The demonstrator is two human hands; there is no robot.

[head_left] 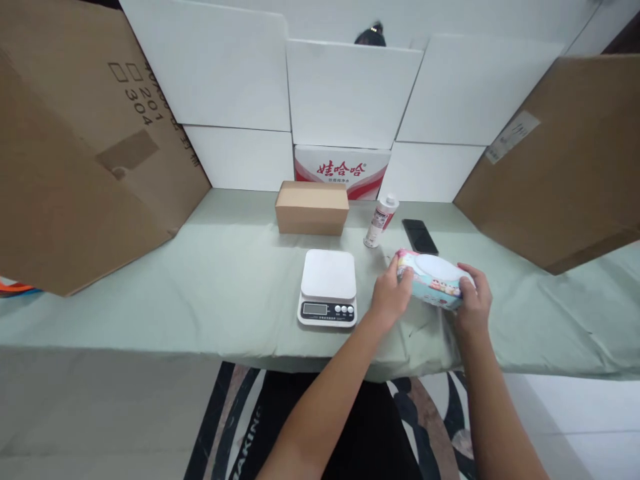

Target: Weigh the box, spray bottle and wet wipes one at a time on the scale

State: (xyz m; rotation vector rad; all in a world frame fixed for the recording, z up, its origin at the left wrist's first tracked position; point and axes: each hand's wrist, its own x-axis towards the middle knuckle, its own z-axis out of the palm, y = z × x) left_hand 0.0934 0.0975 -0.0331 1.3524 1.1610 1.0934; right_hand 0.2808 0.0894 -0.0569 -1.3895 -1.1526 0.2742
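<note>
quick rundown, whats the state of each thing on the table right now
wipes pack: lid shut, gripped at both ends
left hand: closed on the pack's left end
right hand: closed on its right end
kitchen scale: platform bare, display unreadable
small cardboard box: closed
bottle: upright, capped
phone: flat, screen dark

The scale's display (315, 309) is too small to read, and so is the label on the bottle (380, 221). Both big cardboard boxes (75, 153) run past the frame edges, and a dark object (371, 37) peeks half-hidden above the white panels (350, 93).
</note>
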